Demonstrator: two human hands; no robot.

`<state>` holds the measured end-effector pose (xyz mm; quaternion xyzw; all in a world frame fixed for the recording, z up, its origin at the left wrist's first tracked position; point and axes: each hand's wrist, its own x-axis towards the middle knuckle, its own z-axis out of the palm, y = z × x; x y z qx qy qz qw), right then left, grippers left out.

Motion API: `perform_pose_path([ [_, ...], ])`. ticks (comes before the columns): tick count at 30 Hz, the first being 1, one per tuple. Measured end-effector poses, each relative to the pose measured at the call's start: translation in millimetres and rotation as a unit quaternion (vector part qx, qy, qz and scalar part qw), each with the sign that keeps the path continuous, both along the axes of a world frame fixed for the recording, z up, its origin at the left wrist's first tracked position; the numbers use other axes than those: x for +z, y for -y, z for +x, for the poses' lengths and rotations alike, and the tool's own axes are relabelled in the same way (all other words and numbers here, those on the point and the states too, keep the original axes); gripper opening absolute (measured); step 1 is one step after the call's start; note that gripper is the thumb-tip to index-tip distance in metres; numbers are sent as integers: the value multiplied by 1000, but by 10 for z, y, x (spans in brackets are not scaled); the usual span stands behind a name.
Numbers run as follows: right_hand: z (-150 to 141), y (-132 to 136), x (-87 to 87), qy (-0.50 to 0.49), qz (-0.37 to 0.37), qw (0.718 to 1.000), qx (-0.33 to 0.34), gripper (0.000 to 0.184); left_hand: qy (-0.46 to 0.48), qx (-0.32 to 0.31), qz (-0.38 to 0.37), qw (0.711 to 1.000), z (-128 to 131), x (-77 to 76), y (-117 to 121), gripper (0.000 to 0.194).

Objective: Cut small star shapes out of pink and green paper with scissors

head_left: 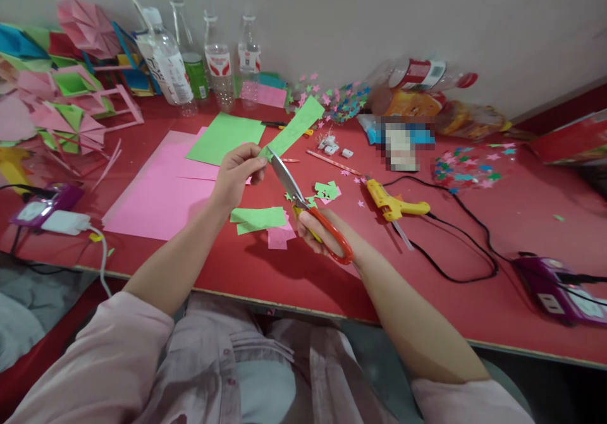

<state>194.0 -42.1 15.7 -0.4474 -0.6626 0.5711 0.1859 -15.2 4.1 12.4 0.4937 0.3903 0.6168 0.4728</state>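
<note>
My left hand point(243, 166) pinches the lower end of a green paper strip point(298, 122), which slants up and to the right. In my right hand point(313, 231) is a pair of scissors point(291, 182) with red and yellow handles. Their blades point up-left and meet the strip's end beside my left fingertips. Below the blades lie green paper scraps point(327, 190) and small cut stars. Two crossed green strips point(258, 219) rest partly over pink paper pieces point(279, 236) near my wrists.
Left of my hands are a pink sheet point(147, 190) and a green sheet point(222, 136). Bottles point(220, 70) and paper crafts point(71, 95) line the back left. At right lie a yellow glue gun point(393, 203), its black cord and a purple power strip point(559, 291).
</note>
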Motion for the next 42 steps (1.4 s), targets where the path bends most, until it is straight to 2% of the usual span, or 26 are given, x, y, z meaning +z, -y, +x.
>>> perform_pose_path([
  [7,-76,42,-66,-1,5,999,-32,54,3,5,-7,1000,26,-37,-5,18],
  [14,-117,68,-52,-8,14,999,-50,56,28,4,-1,1000,62,-44,0,19],
  [35,-100,45,8,40,19,998,-50,58,35,-4,-8,999,34,-27,-12,18],
  [42,-90,13,-54,19,13,999,-47,55,42,-6,-12,999,19,-48,-23,18],
])
